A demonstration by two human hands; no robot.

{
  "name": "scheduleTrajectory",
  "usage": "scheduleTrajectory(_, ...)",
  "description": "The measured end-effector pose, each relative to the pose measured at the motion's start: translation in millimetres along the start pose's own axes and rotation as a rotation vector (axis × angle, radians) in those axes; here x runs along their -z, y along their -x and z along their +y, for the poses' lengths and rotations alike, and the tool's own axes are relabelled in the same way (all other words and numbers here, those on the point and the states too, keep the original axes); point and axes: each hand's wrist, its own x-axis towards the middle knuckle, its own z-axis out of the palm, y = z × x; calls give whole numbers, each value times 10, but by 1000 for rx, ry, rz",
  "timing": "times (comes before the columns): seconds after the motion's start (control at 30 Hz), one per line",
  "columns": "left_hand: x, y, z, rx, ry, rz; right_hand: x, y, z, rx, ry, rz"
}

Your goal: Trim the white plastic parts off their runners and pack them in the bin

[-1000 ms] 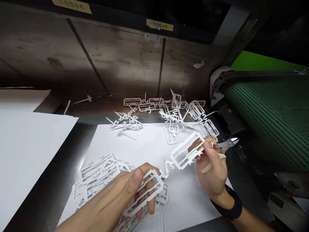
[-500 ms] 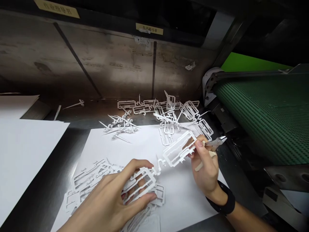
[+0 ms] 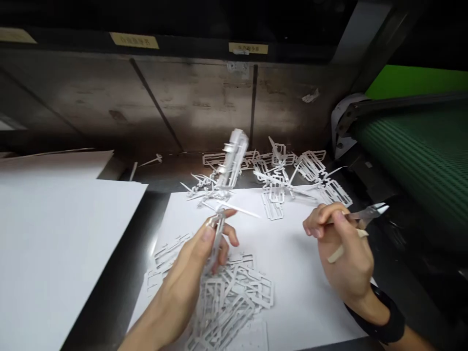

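Note:
Between its thumb and fingers, my left hand (image 3: 186,273) pinches a white plastic frame piece on its sprue (image 3: 233,158), turned upright and slightly blurred, with a thin spike jutting to the right. My right hand (image 3: 343,243) is closed around a pair of side cutters (image 3: 371,213), whose metal jaws point right, away from the plastic. Below my left hand lies a pile of white plastic frames (image 3: 237,304) on a white sheet of paper (image 3: 292,292). Thin cut-off sprues (image 3: 204,185) lie in a heap behind that hand.
More frames still joined to sprues (image 3: 309,165) lie at the back, against a metal wall (image 3: 204,107). White papers (image 3: 73,234) are stacked at the left. A green conveyor belt (image 3: 420,146) runs along the right side.
My left hand has turned its frame piece upright, and my right hand has let go of the piece's other end while keeping the cutters. The view has swung left.

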Motion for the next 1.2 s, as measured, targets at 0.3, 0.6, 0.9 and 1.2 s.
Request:
scheduleTrajectory(0.3,2,-47,-4,41,683,-206,48,74,1,-98,-16,-40)
scheduleTrajectory(0.6,8,-65,-33,17,741,-211,125,60,103,-77,47,-49)
scheduleTrajectory(0.9,103,-47,-110,323,560,-633,75,125,60,-185,98,-136)
scheduleTrajectory(1.2,67,-34,102,441,272,-790,12,158,76,-84,16,-32)
